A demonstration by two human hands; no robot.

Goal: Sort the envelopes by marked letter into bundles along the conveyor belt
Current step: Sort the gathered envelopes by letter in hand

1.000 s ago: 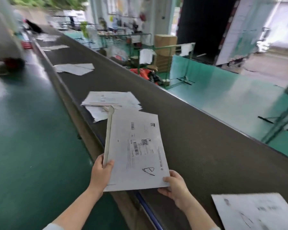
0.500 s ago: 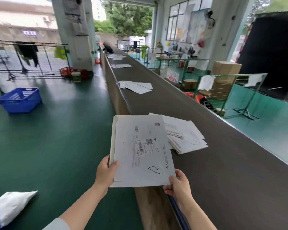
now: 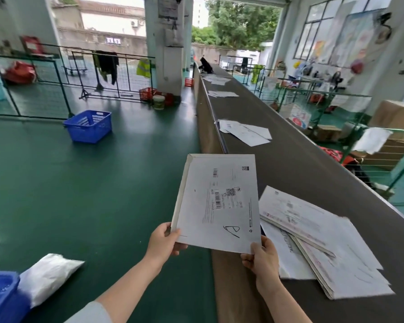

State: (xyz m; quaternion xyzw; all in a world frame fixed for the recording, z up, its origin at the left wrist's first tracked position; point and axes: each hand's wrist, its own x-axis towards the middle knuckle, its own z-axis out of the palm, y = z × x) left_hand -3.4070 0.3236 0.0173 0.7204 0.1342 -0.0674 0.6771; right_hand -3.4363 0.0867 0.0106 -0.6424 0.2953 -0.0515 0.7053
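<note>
Nearer bundle [image 3: 324, 241] on belt [image 3: 301, 164], green floor [image 3: 103, 194]

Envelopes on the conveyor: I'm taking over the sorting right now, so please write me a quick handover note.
Left hand grips the held stack at its lower left corner; right hand pinches its lower right corner.
The stack is in the air at the left edge of the conveyor belt; its top envelope bears a pen mark that looks like an A.
Done: four bundles lie along the belt: nearest bundle, second bundle, third bundle, far bundle.
Left: lay the top envelope on its matching bundle, then sort the rest of the stack. The bundles' letters cannot be read.
</note>
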